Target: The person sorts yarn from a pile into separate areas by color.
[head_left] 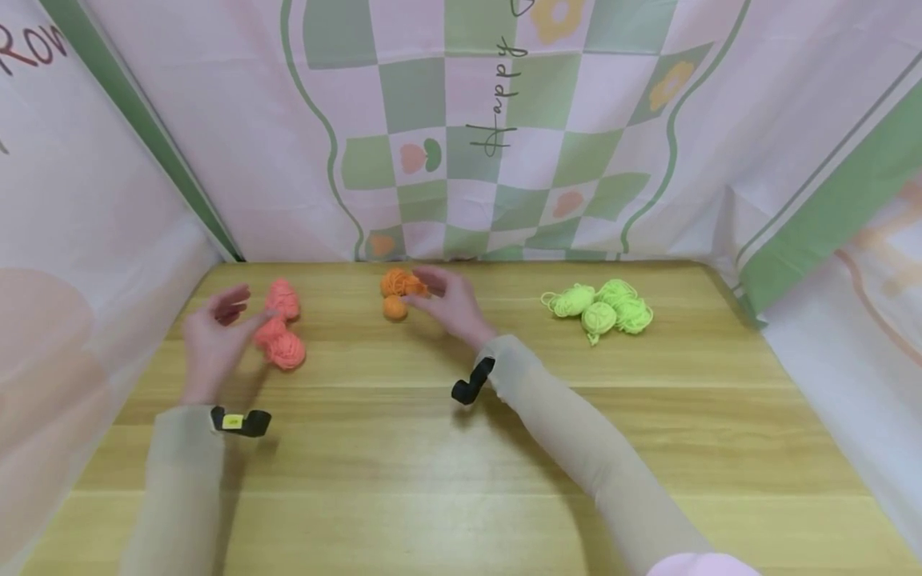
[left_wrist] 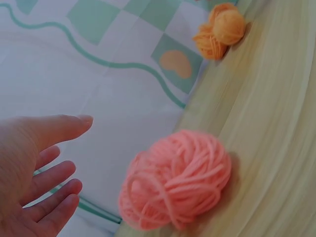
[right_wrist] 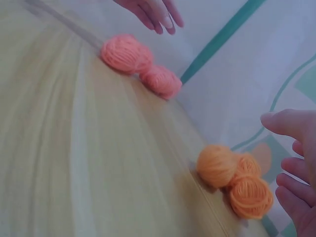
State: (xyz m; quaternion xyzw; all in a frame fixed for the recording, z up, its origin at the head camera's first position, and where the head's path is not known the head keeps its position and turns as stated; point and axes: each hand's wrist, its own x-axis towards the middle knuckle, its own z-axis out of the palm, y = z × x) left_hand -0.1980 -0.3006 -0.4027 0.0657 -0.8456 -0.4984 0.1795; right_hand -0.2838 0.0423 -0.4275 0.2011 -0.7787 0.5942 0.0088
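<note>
Coral-pink balls of yarn (head_left: 286,350) lie in a short row at the left of the table. My left hand (head_left: 216,332) hovers just left of them, fingers loosely bent and thumb apart; the left wrist view shows a gap between the hand (left_wrist: 39,173) and the pink yarn (left_wrist: 175,180). A cluster of orange yarn balls (head_left: 394,307) sits near the back edge. Beside it on the right is my right hand (head_left: 450,304), thumb and fingers spread with nothing between them. In the right wrist view that hand (right_wrist: 296,168) stands apart from the orange yarn (right_wrist: 251,196).
Several lime-green yarn balls (head_left: 599,318) with loose strands are grouped at the back right. The wooden table (head_left: 446,464) ends against a printed cloth (head_left: 468,200) at the back, with cloth walls on both sides.
</note>
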